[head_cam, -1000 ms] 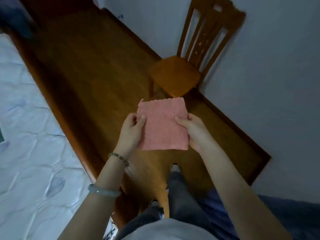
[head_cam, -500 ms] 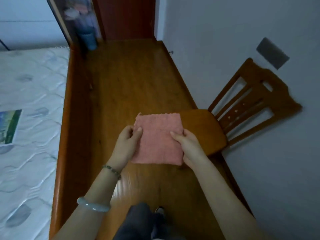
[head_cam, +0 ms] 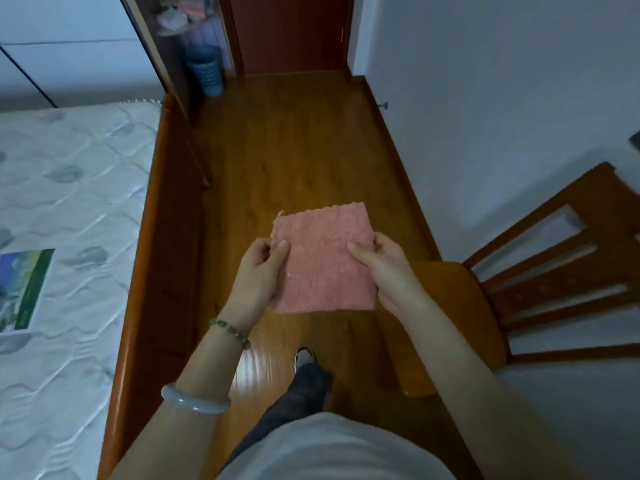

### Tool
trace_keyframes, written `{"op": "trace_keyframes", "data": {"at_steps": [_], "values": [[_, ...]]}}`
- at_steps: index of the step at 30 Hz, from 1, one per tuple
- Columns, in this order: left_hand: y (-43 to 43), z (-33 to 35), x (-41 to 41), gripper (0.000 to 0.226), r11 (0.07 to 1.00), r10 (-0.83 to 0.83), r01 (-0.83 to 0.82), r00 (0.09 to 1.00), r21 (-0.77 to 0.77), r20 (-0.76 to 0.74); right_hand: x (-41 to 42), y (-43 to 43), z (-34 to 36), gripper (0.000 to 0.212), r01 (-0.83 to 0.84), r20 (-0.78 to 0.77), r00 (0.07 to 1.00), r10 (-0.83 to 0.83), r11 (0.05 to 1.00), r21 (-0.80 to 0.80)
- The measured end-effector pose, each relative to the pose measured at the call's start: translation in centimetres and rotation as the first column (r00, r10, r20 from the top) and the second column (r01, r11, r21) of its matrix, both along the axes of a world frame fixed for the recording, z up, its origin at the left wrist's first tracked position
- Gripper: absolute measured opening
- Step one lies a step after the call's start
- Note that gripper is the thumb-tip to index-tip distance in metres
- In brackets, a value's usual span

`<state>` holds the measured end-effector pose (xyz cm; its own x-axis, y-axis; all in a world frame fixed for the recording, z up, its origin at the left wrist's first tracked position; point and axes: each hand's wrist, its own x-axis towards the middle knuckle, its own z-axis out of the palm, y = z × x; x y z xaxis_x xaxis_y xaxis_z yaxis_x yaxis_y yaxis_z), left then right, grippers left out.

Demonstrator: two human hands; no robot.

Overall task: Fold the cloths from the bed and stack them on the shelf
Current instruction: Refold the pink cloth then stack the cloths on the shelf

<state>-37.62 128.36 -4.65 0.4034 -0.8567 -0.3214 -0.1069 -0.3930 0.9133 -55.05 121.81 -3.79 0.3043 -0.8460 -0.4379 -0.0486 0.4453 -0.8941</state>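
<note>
A folded pink cloth [head_cam: 323, 258] is held flat in front of me, above the wooden floor. My left hand [head_cam: 258, 275] pinches its left edge, thumb on top. My right hand [head_cam: 384, 268] grips its right edge, thumb on top and fingers underneath. At the far end of the aisle stands a dark shelf [head_cam: 173, 43] with several pale cloths [head_cam: 180, 19] piled on it. The bed [head_cam: 69, 220], with a white quilted mattress, runs along my left.
A wooden chair [head_cam: 540, 271] stands close on my right against the wall. A blue basket [head_cam: 206, 72] sits on the floor below the shelf, next to a dark red door [head_cam: 291, 32]. A printed sheet [head_cam: 20, 289] lies on the mattress. The wooden floor [head_cam: 294, 150] stretches ahead between bed frame and wall.
My view has swung left from the chair toward the aisle, door and shelf. The chair has slid to my right. Both hands keep the same hold on the pink cloth.
</note>
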Motion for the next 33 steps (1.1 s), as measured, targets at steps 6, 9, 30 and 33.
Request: {"op": "trace_keyframes", "data": {"at_steps": [6,9,30,33], "values": [[-9.6,1.0,5.1,0.019,0.998,0.052,-0.052,0.999,-0.03,0.009,5.2,-10.3,0.7,0.042,-0.046,-0.002,0.999,0.046,0.999,-0.011],[-13.8,1.3,7.5,0.02,0.998,0.059,-0.059,0.998,-0.022,0.018,7.2,-15.0,0.8,0.042,-0.092,0.035,0.995,0.092,0.996,0.001],[-57.2,-0.3,24.5,0.037,0.977,0.213,-0.211,0.973,-0.033,0.092,25.5,-60.1,-0.8,0.046,-0.214,0.05,0.976,0.212,0.976,0.029],[-63.5,-1.4,27.6,0.037,0.974,0.228,-0.225,0.969,-0.036,0.101,28.6,-66.6,-1.5,0.048,-0.227,0.034,0.974,0.225,0.973,0.042]]}}
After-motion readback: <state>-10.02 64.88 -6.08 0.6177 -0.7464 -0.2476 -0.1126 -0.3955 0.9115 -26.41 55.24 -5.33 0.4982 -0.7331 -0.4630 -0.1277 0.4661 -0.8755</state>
